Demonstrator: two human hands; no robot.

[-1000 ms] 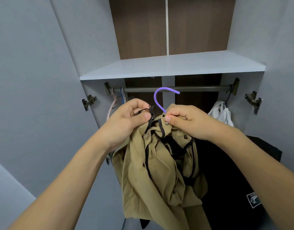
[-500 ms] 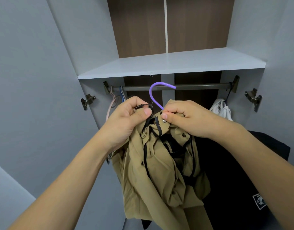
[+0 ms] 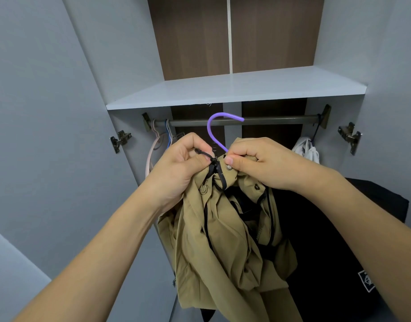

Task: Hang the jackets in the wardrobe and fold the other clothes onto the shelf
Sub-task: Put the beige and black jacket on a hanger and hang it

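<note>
A tan jacket (image 3: pixel 225 240) with black zip trim hangs from a purple hanger (image 3: pixel 213 129) in front of the open wardrobe. My left hand (image 3: pixel 179 163) grips the left side of the collar and pinches the black zip pull. My right hand (image 3: pixel 257 161) pinches the right side of the collar by a metal snap. The hanger's hook rises between my hands, its tip level with the dark rail (image 3: pixel 269 120), and I cannot tell if it rests on the rail. The white shelf (image 3: pixel 234 89) above the rail holds nothing.
Pink and blue spare hangers (image 3: pixel 156 145) hang at the rail's left end. A white garment (image 3: pixel 306 147) hangs at the right end. A black garment (image 3: pixel 339 240) with a white logo fills the lower right. Both grey doors (image 3: pixel 37 135) stand open, hinges showing.
Both hands and the jacket have stayed in nearly the same place, closing in slightly at the collar. The hanger hook has risen a little toward the rail.
</note>
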